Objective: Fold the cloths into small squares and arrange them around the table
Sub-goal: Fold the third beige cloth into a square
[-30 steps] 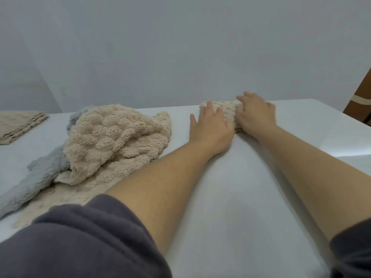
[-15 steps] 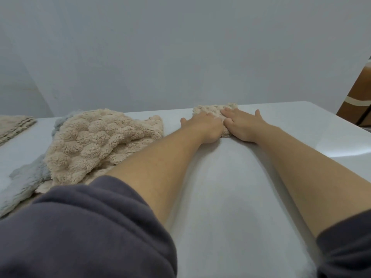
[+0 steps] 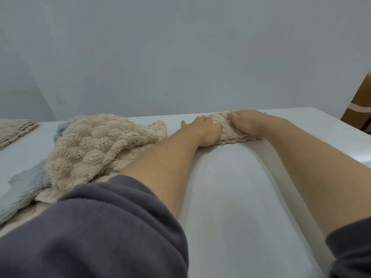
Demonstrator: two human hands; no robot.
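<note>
White table (image 3: 230, 197) against a grey wall: a small folded beige cloth (image 3: 230, 136) lies near the far edge under both hands. The left hand (image 3: 202, 129) rests flat on its left part with fingers straight, while the right hand (image 3: 248, 122) covers its right and far side, its fingers too foreshortened to tell pressing from pinching. Most of that cloth is hidden beneath them; to its left a beige heap (image 3: 100, 145) sprawls over a grey cloth (image 3: 26, 189), and another folded cloth (image 3: 14, 129) is cut off at the frame's left edge.
</note>
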